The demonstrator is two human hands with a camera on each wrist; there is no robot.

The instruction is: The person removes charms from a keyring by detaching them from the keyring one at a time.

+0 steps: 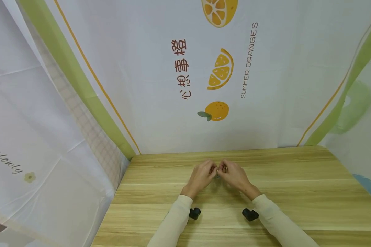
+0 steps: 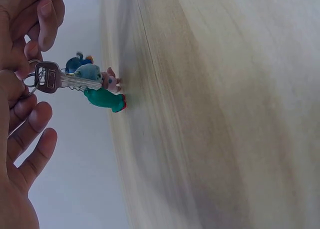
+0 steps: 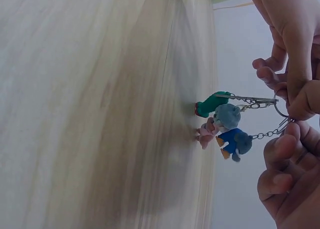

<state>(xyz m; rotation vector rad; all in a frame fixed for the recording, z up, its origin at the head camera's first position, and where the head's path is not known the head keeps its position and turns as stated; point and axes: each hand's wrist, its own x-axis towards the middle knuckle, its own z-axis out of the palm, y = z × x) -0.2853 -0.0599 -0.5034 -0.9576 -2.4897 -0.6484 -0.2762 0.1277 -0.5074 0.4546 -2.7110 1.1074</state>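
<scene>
In the head view both hands meet above the table. My left hand [image 1: 201, 176] and my right hand [image 1: 234, 175] pinch a metal key ring [image 2: 31, 80] between thumbs and fingers. A silver key [image 2: 48, 78] with a dark head hangs from it, pointing down. Small figure charms hang on chains [image 3: 263, 135]: a green one [image 3: 212, 104] with a red end, a blue one [image 3: 232, 141] with orange feet, and a grey-blue head [image 3: 227, 116] beside a pink part [image 3: 205, 134]. They hang close to the tabletop; contact cannot be told. Fingertips hide part of the ring.
A wood-grain table [image 1: 160, 212] spreads under the hands. White cloth [image 1: 148, 85] printed with oranges rises behind its far edge, with more cloth [image 1: 49, 137] at the left. Black pieces [image 1: 195, 213] show beside the sleeves.
</scene>
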